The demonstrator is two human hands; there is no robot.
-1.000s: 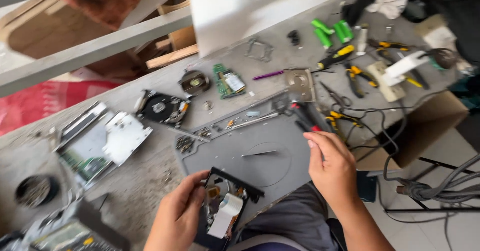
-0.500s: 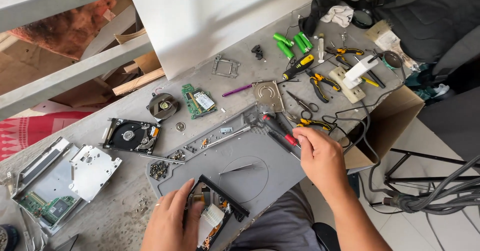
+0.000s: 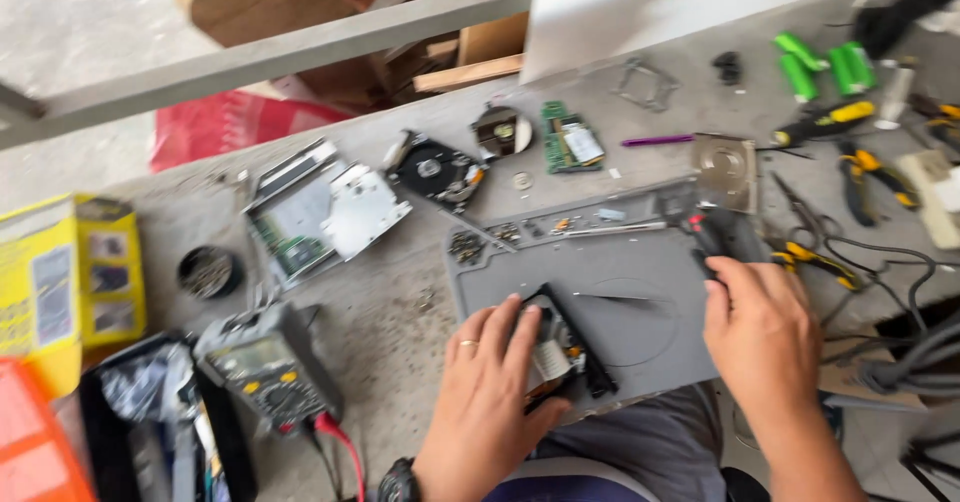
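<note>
Hands work at the near edge of a grey mat (image 3: 640, 292) on a concrete bench (image 3: 380, 302). The left hand (image 3: 490, 392), a ring on one finger, lies flat with its fingers spread over a small black-framed device (image 3: 565, 347), pressing it to the mat. The right hand (image 3: 760, 327), well apart from the left, closes over a dark tool handle (image 3: 712, 234) at the mat's right edge; motion blur hides how firmly it is held. Between the hands lie slim tweezers (image 3: 615, 298). To the left sits a multimeter (image 3: 268, 377) with a red lead. Farther off rest a metal drive casing (image 3: 325, 207), an opened hard drive (image 3: 437, 169) and a green circuit board (image 3: 570, 142). Farthest right are green cylinders (image 3: 825, 62) and yellow-handled pliers (image 3: 875, 172).
</note>
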